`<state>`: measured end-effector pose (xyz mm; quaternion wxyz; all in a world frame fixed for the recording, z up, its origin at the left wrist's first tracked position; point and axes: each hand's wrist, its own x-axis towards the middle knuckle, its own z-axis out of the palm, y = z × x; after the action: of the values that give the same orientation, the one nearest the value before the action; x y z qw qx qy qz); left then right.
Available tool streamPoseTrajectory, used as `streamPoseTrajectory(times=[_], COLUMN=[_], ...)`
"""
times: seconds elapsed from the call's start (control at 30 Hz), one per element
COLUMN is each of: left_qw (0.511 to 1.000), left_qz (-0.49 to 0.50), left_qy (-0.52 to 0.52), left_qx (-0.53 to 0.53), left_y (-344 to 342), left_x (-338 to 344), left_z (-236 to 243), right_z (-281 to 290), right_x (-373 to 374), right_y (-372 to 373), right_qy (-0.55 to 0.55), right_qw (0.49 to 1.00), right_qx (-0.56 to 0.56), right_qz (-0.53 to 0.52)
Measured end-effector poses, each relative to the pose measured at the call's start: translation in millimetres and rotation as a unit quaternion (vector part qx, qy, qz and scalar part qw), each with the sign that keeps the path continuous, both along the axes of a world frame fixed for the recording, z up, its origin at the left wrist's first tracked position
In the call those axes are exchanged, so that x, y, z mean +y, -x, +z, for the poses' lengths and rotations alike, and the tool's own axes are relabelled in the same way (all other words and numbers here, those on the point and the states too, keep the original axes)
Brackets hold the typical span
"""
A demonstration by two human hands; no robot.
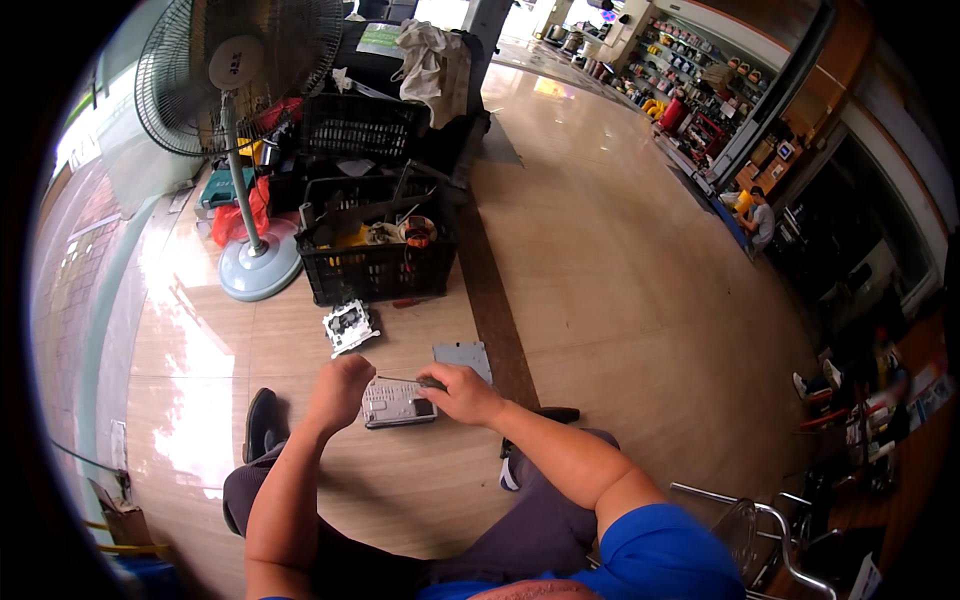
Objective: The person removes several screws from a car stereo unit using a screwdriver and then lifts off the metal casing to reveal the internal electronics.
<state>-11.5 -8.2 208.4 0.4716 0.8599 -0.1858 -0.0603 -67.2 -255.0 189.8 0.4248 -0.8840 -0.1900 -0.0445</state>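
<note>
Black crate [375, 262], fan base [259, 268] block ahead; bare floor [620, 300] open rightward.

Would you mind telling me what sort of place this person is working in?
Probably a repair or electrical shop. Both hands work on a small grey device held over the tiled floor, beside a black crate of parts, a standing fan and stocked shelves further back.

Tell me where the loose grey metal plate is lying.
In the head view, the grey metal plate lies flat on the floor just beyond the right hand, right of the small grey device and below the black crate.
</note>
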Motion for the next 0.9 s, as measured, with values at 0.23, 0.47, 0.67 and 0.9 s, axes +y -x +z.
streamPoseTrajectory(times=[0.23, 0.47, 0.67, 0.9], left_qw=[0.999, 0.997, 0.997, 0.995], left_qz=[-0.021, -0.074, -0.076, -0.075], left_qy=[-0.024, -0.005, -0.021, -0.057], left_qx=[0.002, 0.024, 0.008, -0.03], left_y=[4, 10, 9, 9], left_x=[-5, -5, -10, -13], left_z=[9, 4, 4, 5], right_z=[0, -2, -3, -6], right_x=[-2, -2, -7, -6], right_y=[7, 7, 7, 7], right_qy=[-0.006, 0.011, 0.016, 0.023], right_qw=[1.0, 1.0, 0.999, 0.999], right_qx=[-0.013, -0.02, -0.038, -0.026], right_qz=[-0.015, -0.002, -0.012, -0.018])
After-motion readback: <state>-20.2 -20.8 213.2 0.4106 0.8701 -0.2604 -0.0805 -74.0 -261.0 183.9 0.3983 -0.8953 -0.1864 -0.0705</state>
